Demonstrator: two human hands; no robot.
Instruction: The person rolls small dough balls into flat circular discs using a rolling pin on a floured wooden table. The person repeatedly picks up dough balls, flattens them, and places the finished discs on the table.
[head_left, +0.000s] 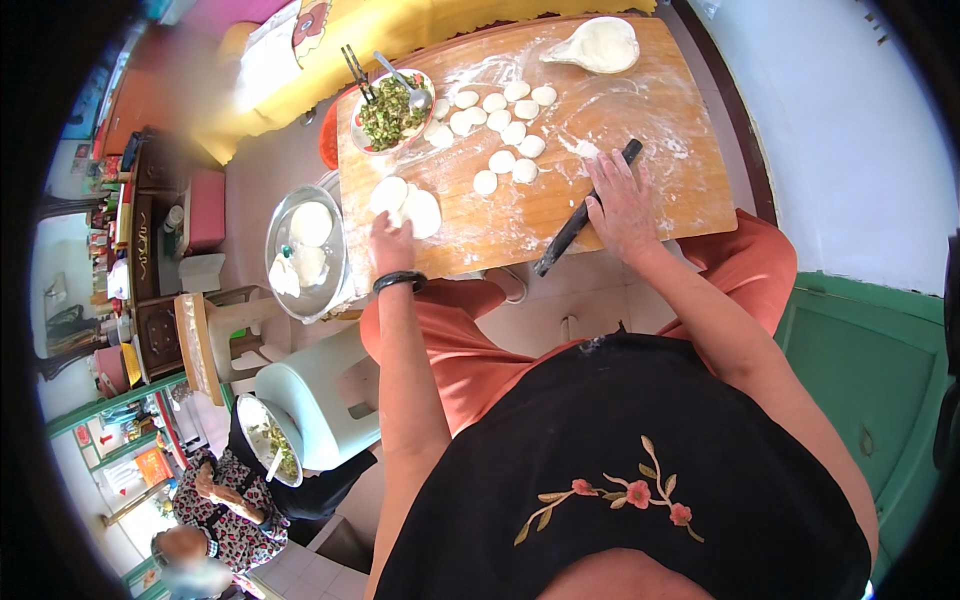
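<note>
My left hand (391, 244) wears a dark bangle and reaches to the near left of the wooden board (450, 251). Its fingertips touch the edge of overlapping thin dough wrappers (424, 214); whether they pinch one is hard to make out. My right hand (621, 202) lies over a dark rolling pin (568, 238), fingers spread across it and thumb along its side. The pin slants, its lower end past the board's near edge. Just beyond those fingertips is a floury whitish patch (586, 148). Several small dough discs (513, 133) lie mid-board.
A bowl of chopped green filling (391, 112) with chopsticks and a spoon stands far left. A pale scoop of flour (606, 45) is far right. Left of the board is a metal basin (330, 289) holding dough. Another person (232, 499) sits lower left, near a filling bowl (251, 409).
</note>
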